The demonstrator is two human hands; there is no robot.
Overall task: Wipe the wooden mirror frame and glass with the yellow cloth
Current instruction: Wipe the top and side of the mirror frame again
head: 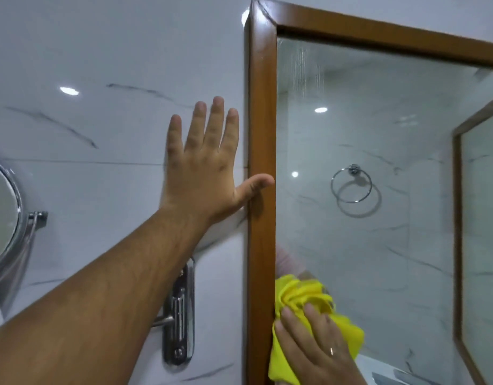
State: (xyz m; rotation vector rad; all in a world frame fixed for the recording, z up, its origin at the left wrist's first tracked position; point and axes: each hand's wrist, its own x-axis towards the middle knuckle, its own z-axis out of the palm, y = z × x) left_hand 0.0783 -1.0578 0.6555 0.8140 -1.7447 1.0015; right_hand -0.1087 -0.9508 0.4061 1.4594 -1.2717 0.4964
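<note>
Hands: two. Left hand (203,162) spread flat on wall (101,51), thumb touching upright frame (262,134). Right hand (312,348) presses one bunched cloth (298,295), seemingly against glass (378,134), low beside frame.

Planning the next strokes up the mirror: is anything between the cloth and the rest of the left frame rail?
Partly. The left hand lies flat on the wall with its thumb across the wooden frame, above the yellow cloth under the right hand. The glass above looks unobstructed.
</note>
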